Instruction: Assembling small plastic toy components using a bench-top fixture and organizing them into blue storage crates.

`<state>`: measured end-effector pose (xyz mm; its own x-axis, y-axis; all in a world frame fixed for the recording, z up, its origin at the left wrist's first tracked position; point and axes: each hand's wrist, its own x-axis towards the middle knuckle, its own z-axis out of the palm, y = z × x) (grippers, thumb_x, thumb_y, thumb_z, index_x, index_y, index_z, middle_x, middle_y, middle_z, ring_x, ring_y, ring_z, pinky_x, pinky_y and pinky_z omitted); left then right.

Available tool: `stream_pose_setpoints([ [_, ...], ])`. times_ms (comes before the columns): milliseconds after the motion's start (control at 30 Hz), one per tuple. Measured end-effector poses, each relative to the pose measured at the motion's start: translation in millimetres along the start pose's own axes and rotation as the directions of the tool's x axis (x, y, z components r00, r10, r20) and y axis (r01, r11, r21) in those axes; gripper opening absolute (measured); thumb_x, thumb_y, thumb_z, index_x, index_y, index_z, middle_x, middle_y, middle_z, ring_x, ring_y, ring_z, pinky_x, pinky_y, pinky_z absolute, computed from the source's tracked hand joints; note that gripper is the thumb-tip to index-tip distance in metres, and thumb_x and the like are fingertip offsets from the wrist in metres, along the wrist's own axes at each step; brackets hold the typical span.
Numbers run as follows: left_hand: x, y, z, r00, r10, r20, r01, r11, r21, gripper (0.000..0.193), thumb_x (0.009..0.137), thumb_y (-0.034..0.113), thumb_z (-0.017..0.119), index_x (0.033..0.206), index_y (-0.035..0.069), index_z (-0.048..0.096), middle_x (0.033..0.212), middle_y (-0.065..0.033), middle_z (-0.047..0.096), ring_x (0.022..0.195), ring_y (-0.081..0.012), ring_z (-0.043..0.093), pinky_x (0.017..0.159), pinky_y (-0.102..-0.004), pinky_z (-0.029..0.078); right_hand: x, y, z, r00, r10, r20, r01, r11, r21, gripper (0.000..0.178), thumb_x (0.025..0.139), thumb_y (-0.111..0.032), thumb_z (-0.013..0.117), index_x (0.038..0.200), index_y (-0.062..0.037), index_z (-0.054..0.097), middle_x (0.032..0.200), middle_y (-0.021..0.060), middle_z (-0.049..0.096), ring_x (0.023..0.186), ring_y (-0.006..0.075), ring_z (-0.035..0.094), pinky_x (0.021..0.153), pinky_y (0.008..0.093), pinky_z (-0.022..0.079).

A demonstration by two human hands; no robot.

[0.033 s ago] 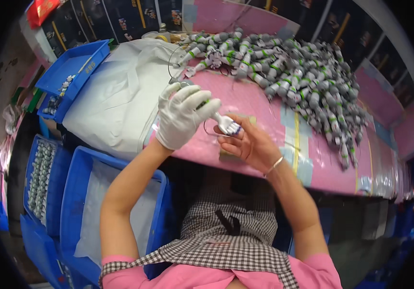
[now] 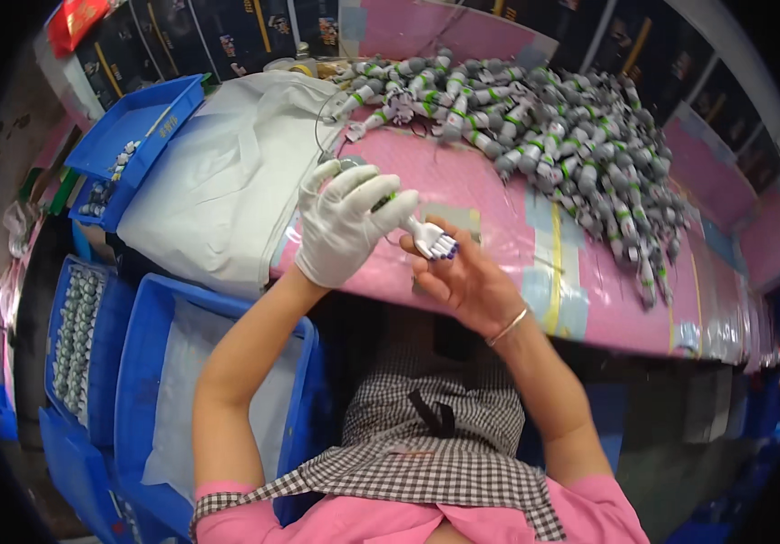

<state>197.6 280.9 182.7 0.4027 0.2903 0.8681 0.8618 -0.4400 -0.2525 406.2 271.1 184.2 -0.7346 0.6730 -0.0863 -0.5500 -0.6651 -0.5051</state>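
Note:
My left hand (image 2: 345, 227), in a white glove, is closed around one end of a small toy figure (image 2: 433, 240) with a white body and purple tips. My bare right hand (image 2: 472, 281), a thin bracelet at its wrist, pinches the figure's other end from below. Both hands hover over the near edge of the pink table (image 2: 608, 299). A large pile of grey and green toy figures (image 2: 553, 136) covers the far and right side of the table, beyond my hands.
A big white plastic bag (image 2: 218, 190) lies on the table's left end. A blue bin lined with plastic (image 2: 150, 363) stands by my left knee. Beside it is a blue bin of grey parts (image 2: 77, 326), and a blue tray (image 2: 136, 136) lies farther back.

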Motion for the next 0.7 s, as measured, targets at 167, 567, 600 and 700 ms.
stream_pose_setpoints([
  [167,-18.5,55.6,-30.4,0.985,-0.169,-0.017,0.168,0.984,-0.058,0.034,0.069,0.009,0.065,0.102,0.018,0.065,0.109,-0.002,0.057,0.103,-0.0211,0.054,0.093,-0.0413,0.04,-40.9,66.0,-18.1,0.983,-0.161,0.089,0.12,0.926,0.359,0.04,0.088,-0.021,0.062,0.125,-0.0128,0.047,0.105,0.011,0.053,0.074,0.0123,0.05,0.072,0.0261,0.051],
  [567,-72.6,130.1,-44.1,0.241,-0.234,0.942,0.228,-0.93,-0.289,0.041,0.099,0.027,0.039,0.128,-0.002,0.04,0.117,-0.0192,0.056,0.104,-0.0296,0.059,0.09,-0.0417,0.048,-109.3,104.8,-50.7,0.891,-0.399,0.217,0.381,0.398,-0.835,0.034,0.081,0.007,0.064,0.112,-0.002,0.054,0.104,0.0101,0.062,0.09,0.013,0.062,0.08,0.0263,0.052],
  [600,-73.5,132.9,-40.8,0.273,-0.232,0.934,0.202,-0.935,-0.291,0.039,0.099,0.026,0.039,0.127,-0.001,0.041,0.118,-0.0186,0.056,0.104,-0.03,0.058,0.09,-0.0426,0.049,-112.7,105.5,-53.2,0.91,-0.373,0.182,0.337,0.407,-0.849,0.034,0.081,0.007,0.062,0.113,-0.0017,0.054,0.105,0.0092,0.062,0.093,0.0127,0.061,0.082,0.0262,0.052],
  [700,-71.5,139.4,-43.4,0.222,-0.243,0.944,0.286,-0.91,-0.302,0.038,0.099,0.024,0.04,0.127,-0.001,0.041,0.119,-0.0178,0.056,0.105,-0.0294,0.058,0.09,-0.0429,0.049,-116.2,113.0,-64.9,0.913,-0.395,0.105,0.339,0.587,-0.735,0.035,0.08,0.007,0.063,0.113,-0.002,0.055,0.105,0.009,0.062,0.093,0.0132,0.061,0.082,0.0268,0.052],
])
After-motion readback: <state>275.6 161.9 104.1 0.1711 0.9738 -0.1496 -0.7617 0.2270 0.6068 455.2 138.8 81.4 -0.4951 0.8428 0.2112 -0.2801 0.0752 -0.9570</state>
